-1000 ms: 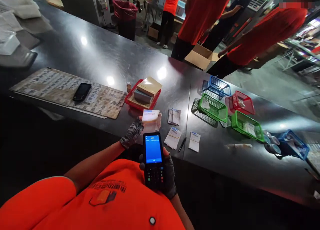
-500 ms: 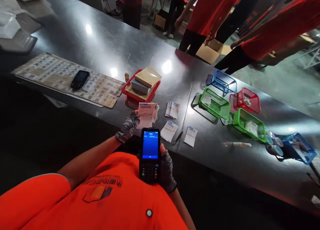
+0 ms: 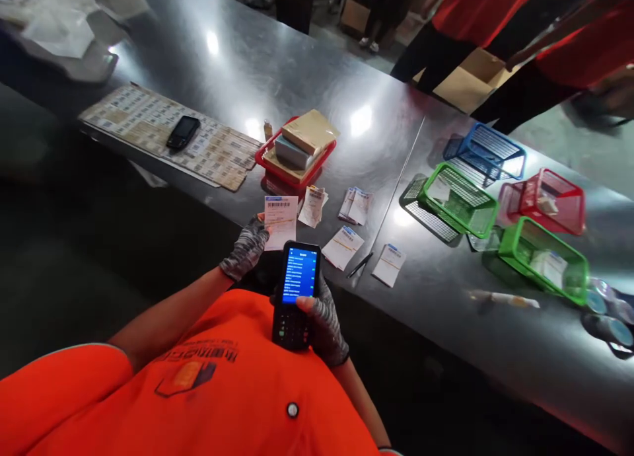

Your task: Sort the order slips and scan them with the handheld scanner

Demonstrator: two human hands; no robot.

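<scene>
Plainly, the two gloved hands split the work between reading and scanning. The left hand point(image 3: 246, 247) pinches a barcoded slip point(image 3: 280, 221) by its lower left edge and holds it upright, print toward the wearer, just above the handheld scanner point(image 3: 295, 294), so the barcode sits in front of the device's top end. The right hand point(image 3: 319, 318) is wrapped around the scanner from the right, thumb lying across the lower edge of the lit screen, which is tilted up so its list can be read; the keypad rests against the orange shirt.

Beyond the slip, on the steel worktop point(image 3: 232, 73), more slips lie in small separate piles point(image 3: 354, 205), with a pen point(image 3: 360, 265) between two of them. A red tray point(image 3: 296, 153) stacked with flat packets stands just behind. A black phone point(image 3: 183, 131) lies on a long sheet of barcode labels point(image 3: 148, 115) to the left. Green point(image 3: 453, 199), blue point(image 3: 488, 151) and red point(image 3: 543, 200) wire baskets sit to the right, some holding papers.
</scene>
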